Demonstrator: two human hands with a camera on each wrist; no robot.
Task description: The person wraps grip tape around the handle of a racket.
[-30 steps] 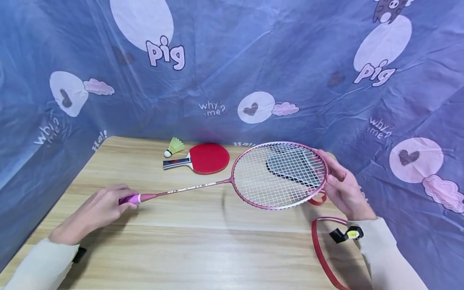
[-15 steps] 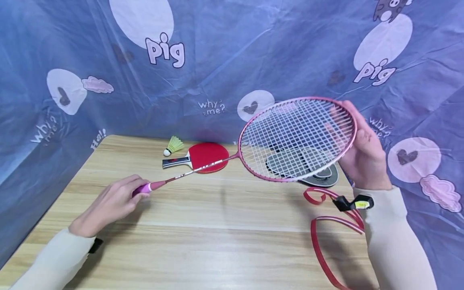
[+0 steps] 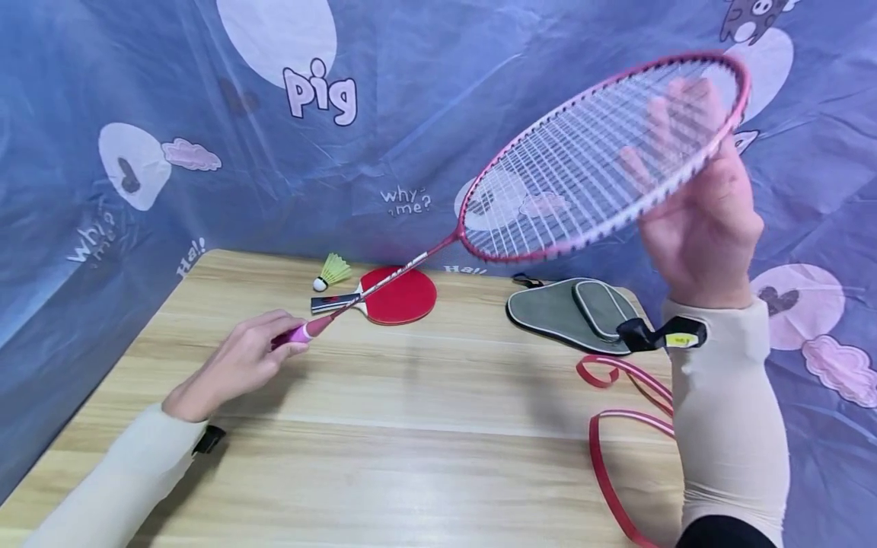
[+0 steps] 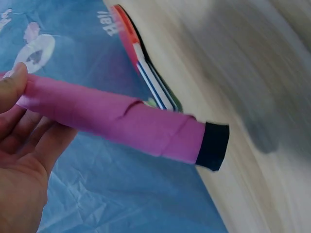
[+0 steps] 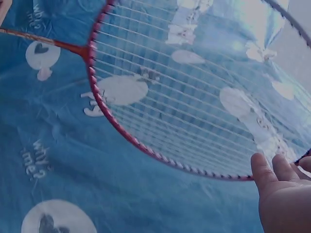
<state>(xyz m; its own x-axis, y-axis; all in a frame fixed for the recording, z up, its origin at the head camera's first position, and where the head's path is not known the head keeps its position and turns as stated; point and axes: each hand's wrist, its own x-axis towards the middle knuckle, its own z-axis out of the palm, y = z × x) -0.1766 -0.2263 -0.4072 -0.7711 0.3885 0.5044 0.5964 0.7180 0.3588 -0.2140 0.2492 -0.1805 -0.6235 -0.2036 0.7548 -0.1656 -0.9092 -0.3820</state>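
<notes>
A pink badminton racket (image 3: 473,242) is held aslant above the table, its head high at the right. My left hand (image 3: 240,365) grips the top of its purple handle (image 4: 116,109); in the left wrist view the thumb lies on the wrap and the black butt end sticks out free. My right hand (image 3: 706,205) holds the far end of the racket head at the rim. Its fingers show through the strings in the head view. In the right wrist view, fingertips (image 5: 265,167) overlap the lower rim and strings.
A red table tennis bat (image 3: 407,301) and a yellow shuttlecock (image 3: 333,270) lie at the back of the wooden table (image 3: 411,472). A grey bat case (image 3: 555,308) lies back right, with a loose red strap (image 3: 603,479) in front. Patterned blue cloth (image 3: 411,137) hangs behind.
The racket head has risen up and to the right with my right hand, uncovering the grey case. My left hand has shifted slightly up and right, still gripping the handle.
</notes>
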